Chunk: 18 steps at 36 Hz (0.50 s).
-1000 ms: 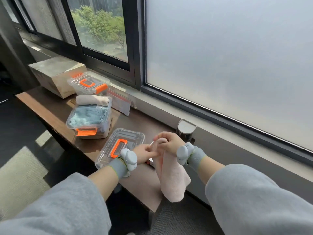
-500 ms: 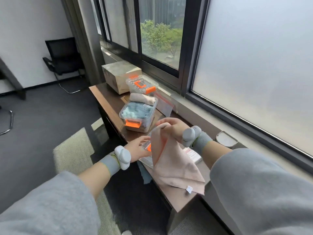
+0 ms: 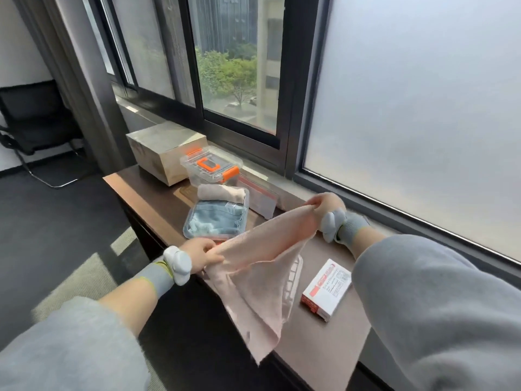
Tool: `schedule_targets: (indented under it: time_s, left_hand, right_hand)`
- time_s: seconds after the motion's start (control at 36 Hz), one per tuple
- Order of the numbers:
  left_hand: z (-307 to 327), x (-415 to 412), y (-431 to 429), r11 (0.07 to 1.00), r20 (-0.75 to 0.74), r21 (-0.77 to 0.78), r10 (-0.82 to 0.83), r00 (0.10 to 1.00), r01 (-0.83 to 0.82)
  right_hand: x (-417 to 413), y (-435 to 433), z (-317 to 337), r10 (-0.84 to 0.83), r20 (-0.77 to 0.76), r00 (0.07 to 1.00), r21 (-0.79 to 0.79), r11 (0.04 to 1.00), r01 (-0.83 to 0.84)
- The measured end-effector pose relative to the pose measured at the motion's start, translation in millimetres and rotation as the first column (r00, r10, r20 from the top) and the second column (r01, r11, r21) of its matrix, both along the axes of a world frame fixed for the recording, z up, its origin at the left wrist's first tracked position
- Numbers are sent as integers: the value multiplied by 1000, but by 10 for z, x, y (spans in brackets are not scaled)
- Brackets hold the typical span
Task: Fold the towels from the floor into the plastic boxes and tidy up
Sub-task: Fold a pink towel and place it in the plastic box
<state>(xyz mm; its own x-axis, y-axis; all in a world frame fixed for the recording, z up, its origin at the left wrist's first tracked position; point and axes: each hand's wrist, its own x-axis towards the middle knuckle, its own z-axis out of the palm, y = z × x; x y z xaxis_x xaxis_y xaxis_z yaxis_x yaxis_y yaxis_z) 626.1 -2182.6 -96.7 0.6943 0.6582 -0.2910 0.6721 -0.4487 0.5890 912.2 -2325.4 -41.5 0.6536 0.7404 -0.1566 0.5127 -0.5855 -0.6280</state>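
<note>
A pink towel point(image 3: 253, 280) is stretched between both hands above the dark table point(image 3: 321, 342), its lower corner hanging past the front edge. My left hand point(image 3: 201, 253) pinches its near corner; my right hand point(image 3: 324, 204) grips the far corner, held higher. Behind the towel stands an open clear plastic box point(image 3: 187, 227) with a folded blue towel point(image 3: 215, 220) and a rolled beige towel point(image 3: 221, 194) inside. A second clear box with an orange-handled lid point(image 3: 211, 167) stands shut further back. A clear lid lying under the pink towel is mostly hidden.
A red and white carton point(image 3: 325, 289) lies on the table to the right of the towel. A cardboard box point(image 3: 163, 150) stands at the far end, a plastic pouch point(image 3: 259, 198) leans by the window sill, and a black chair point(image 3: 36, 119) is at the far left.
My hands have moved apart and spread the pink towel out; my left hand now grips a corner. The view has tilted up and the red and white carton shows.
</note>
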Motion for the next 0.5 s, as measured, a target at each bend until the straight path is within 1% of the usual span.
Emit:
schedule_targets:
  time_s: [0.06,0.08,0.17,0.19,0.25,0.31,0.36,0.42,0.44,0.5]
  left_hand:
    - [145,148,151,989,-4,144,-19,1000,19]
    - [211,241,239,984,12,179,-15,1000,13]
    - [398,494,447,974,136,222,18,991,-49]
    - [468,629,523,972,177,230,4,984,-45]
    - [594,773,525,974,275,213,10,961,-71]
    - [697,896,538,980,371,170,32,928,-101]
    - [789,1020,551,981,426,160,36,904,-114]
    - [881,1115,533,982,472,147,34,881,-117]
    - [937,1174,519,982,494,147,28,869,-115]
    - [987,1226,507,978,527,164,25,849,-130]
  right_hand:
    - [64,-22,-29,-95,107,990,-21,995,98]
    - [100,-35,-29,-152,131,980,-2,988,153]
    - [215,-53,-50,-339,102,935,108,938,329]
    - [270,-66,-43,-417,79,905,152,903,402]
    - [362,-107,-26,-513,27,858,224,840,495]
    - [433,-138,-9,-584,-83,807,273,766,582]
    - [493,-187,17,-601,-232,764,322,694,644]
    - [547,-269,48,-579,-363,730,372,628,683]
    - [583,-325,89,-572,-390,721,397,602,693]
    - [633,-379,115,-578,-374,725,418,593,688]
